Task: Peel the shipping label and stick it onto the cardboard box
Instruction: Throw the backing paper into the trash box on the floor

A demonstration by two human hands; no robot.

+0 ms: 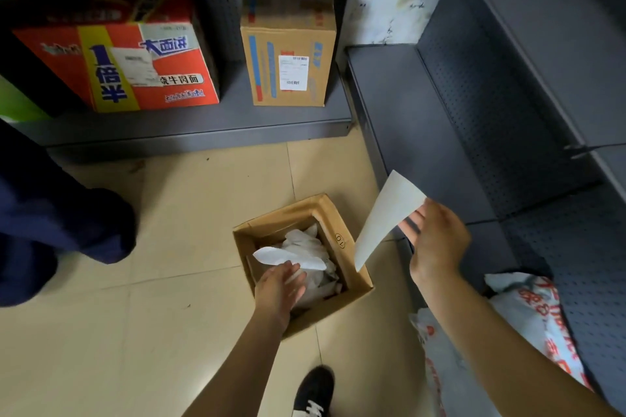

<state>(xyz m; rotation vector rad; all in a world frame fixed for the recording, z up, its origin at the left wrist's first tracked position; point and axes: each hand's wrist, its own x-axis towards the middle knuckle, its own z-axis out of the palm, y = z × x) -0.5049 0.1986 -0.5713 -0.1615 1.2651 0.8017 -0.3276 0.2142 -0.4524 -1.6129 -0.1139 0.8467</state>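
My right hand [437, 240] holds a white shipping label [386, 217] by one edge, up in the air to the right of an open cardboard box [352, 276] on the floor. The sheet hangs tilted with its blank side toward me. My left hand [279, 284] reaches into that box, fingers spread, over a white strip of paper [288, 257] lying on crumpled white papers [311, 244]; whether the fingers grip the strip is unclear. On the bottom shelf stands a closed brown cardboard box [288, 54] with a white label stuck on its front.
A red and yellow noodle carton [118, 68] sits on the grey shelf [189, 127] to the left. A person's dark trouser leg [54, 223] stands at the far left. Printed plastic parcels [528, 311] lie at the right by a second grey rack [440, 132]. My shoe [313, 393] is below.
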